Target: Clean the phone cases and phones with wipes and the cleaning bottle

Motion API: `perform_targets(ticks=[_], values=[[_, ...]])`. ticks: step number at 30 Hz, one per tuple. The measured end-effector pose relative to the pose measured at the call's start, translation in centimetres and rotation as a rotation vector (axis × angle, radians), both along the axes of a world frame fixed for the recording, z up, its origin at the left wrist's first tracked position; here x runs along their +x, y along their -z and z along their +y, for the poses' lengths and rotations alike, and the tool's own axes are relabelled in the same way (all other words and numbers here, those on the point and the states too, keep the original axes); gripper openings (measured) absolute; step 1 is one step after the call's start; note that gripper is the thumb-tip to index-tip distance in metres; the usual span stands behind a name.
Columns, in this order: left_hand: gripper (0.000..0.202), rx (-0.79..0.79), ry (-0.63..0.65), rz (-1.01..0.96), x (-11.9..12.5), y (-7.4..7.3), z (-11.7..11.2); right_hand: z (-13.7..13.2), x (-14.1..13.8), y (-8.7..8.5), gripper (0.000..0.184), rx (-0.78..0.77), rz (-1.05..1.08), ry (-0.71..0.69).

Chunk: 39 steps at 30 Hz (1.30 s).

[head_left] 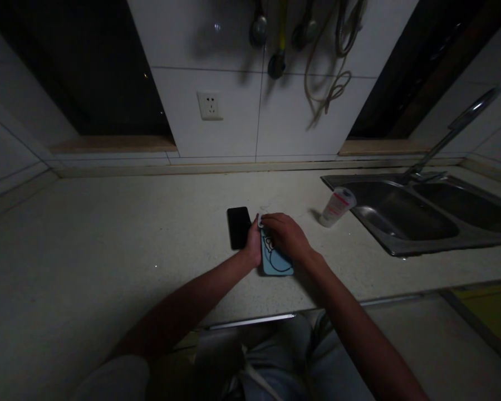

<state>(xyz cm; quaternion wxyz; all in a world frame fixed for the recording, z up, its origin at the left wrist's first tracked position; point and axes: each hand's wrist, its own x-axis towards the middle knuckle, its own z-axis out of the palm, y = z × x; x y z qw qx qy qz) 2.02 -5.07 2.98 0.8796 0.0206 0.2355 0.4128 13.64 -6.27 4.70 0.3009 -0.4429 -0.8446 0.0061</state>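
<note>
A light blue phone case (276, 260) with a white cartoon drawing lies flat on the pale countertop (108, 239). My right hand (287, 234) rests on top of it, fingers curled over its far end. My left hand (254, 245) grips the case's left edge. A black phone (239, 226) lies face up on the counter, just left of my left hand and not held.
A small white bottle (336, 206) with a red label stands by the steel double sink (421, 214) at the right, with a tap (455, 131) over it. A wall socket (210, 105), hanging ladles (259, 28) and a looped cord (329, 83) are on the tiled wall.
</note>
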Motion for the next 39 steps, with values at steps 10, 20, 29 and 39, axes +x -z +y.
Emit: perform_targets(ticks=[10,20,29,39], values=[[0.053,0.082,0.051,-0.038,-0.1,0.2,-0.1,-1.1,1.9,0.8,0.043,0.025,-0.023,0.174],[0.064,0.106,0.149,-0.048,-0.3,0.6,0.0,-5.9,2.3,3.0,0.032,0.097,0.078,0.195],[0.07,0.127,0.106,0.01,-0.5,0.8,0.0,-10.3,0.2,3.2,0.044,0.119,0.1,-0.006],[0.07,0.138,0.16,-0.01,-0.5,0.6,-0.1,-6.7,-0.6,1.4,0.03,0.105,0.09,0.095]])
